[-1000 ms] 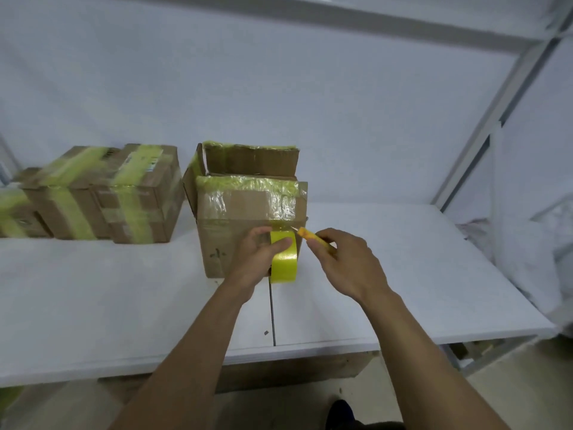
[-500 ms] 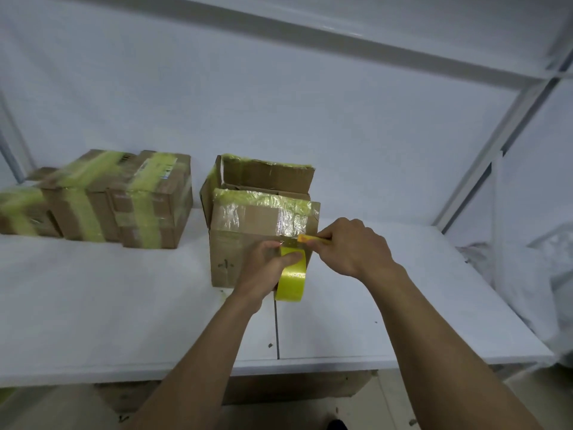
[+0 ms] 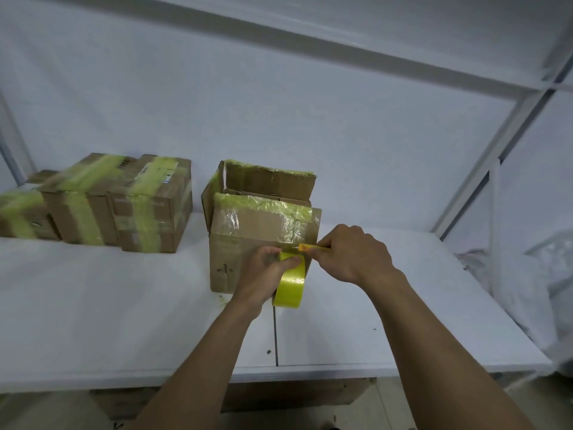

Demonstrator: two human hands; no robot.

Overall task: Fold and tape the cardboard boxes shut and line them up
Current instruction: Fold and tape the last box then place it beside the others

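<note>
A cardboard box (image 3: 248, 231) stands mid-table with its top flaps up, their edges covered in yellow-green tape. My left hand (image 3: 263, 274) grips a yellow tape roll (image 3: 291, 282) against the box's front right corner. My right hand (image 3: 350, 256) holds a yellow utility knife (image 3: 305, 247), its tip at the tape strip just above the roll. To the left stand taped boxes in a row (image 3: 124, 203).
The white table (image 3: 124, 305) has a seam down its middle and a front edge close to me. A white metal shelf frame (image 3: 483, 156) rises at the right. Crumpled white plastic sheeting (image 3: 552, 274) lies beyond the table's right end.
The right hand moved left with the knife until its tip reached the tape above the roll. The left hand kept the roll against the box. The view tilted slightly.
</note>
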